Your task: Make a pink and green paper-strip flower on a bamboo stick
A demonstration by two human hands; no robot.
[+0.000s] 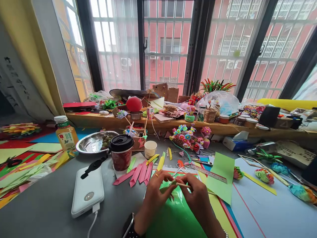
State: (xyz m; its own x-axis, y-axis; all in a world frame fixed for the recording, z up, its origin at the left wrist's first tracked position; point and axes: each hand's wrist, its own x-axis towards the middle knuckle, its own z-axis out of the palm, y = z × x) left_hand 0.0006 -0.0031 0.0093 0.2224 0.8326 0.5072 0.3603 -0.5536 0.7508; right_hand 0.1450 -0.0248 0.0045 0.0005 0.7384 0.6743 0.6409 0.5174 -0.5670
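My left hand [156,193] and my right hand [196,195] meet over a bright green paper sheet [173,216] at the table's near edge. Together they pinch a small green folded paper piece [170,185] on a thin wooden stick [184,185] that points right. Just beyond my fingers lie small scissors [178,170] and a ruler [210,173]. Several folded pink paper strips [138,175] lie to the left of my hands.
A white power bank [88,193] with cable lies left, behind it a lidded red cup [121,152], a paper cup [150,148], a metal plate [92,142] and a juice bottle [65,134]. Paper flowers [188,135] stand ahead. Coloured paper scraps [22,168] cover the left; a light green sheet [221,177] lies right.
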